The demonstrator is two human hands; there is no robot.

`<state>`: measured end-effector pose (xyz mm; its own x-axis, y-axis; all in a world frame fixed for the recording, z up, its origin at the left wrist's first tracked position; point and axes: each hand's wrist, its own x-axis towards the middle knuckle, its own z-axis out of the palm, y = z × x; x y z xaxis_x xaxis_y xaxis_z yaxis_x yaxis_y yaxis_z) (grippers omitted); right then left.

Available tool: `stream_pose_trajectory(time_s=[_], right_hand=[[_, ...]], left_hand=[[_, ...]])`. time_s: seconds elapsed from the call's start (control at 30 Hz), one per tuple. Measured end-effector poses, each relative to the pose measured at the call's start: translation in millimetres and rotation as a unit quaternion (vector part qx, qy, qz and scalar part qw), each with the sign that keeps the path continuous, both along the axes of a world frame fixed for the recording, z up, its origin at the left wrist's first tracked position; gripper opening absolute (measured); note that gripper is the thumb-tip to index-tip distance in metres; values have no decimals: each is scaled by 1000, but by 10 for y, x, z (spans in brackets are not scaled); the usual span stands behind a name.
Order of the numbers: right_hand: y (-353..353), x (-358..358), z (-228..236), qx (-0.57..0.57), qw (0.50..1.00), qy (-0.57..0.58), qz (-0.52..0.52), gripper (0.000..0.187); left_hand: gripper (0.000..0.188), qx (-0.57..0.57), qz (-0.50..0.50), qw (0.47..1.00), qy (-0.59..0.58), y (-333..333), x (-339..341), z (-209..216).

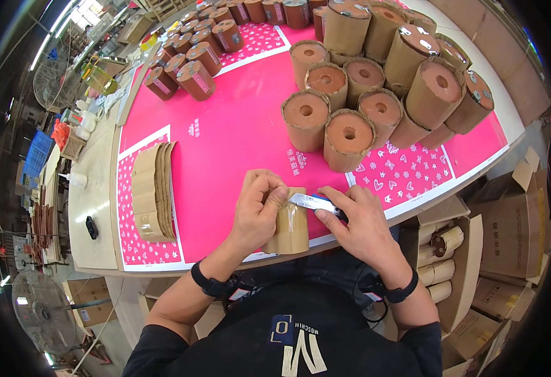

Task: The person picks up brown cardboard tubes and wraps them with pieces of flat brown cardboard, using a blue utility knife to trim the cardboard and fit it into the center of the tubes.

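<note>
Everywhere, brown rolls on pink tabletop.

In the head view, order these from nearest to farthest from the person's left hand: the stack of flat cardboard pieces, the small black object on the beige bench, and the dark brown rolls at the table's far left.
From the left hand:
1. Stack of flat cardboard pieces, just left of it on the pink table.
2. Small black object, farther left on the beige bench.
3. Dark brown rolls, far up the table, top left.
</note>
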<state>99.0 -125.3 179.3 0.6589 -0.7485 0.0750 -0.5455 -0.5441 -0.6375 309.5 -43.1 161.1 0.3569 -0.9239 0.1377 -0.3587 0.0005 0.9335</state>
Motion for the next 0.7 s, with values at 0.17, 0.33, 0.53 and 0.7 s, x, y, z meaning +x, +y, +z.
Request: stream_pose_trajectory(time_s=[0.17,0.33,0.53,0.7], right_hand=[[11,4,41,-1,1000,-9,14,43],[38,-34,87,-25,1000,3,8,41],[158,-126,125,-12,999,10,39,38],[161,-423,237,141,978,65,136,48]], left_hand=[[12,19,-14,1000,-9,6,12,-9],[12,29,-23,999,-29,3,5,34],[15,30,-16,999,8,11,39,20],[18,44,37,972,227,33,86,157]])
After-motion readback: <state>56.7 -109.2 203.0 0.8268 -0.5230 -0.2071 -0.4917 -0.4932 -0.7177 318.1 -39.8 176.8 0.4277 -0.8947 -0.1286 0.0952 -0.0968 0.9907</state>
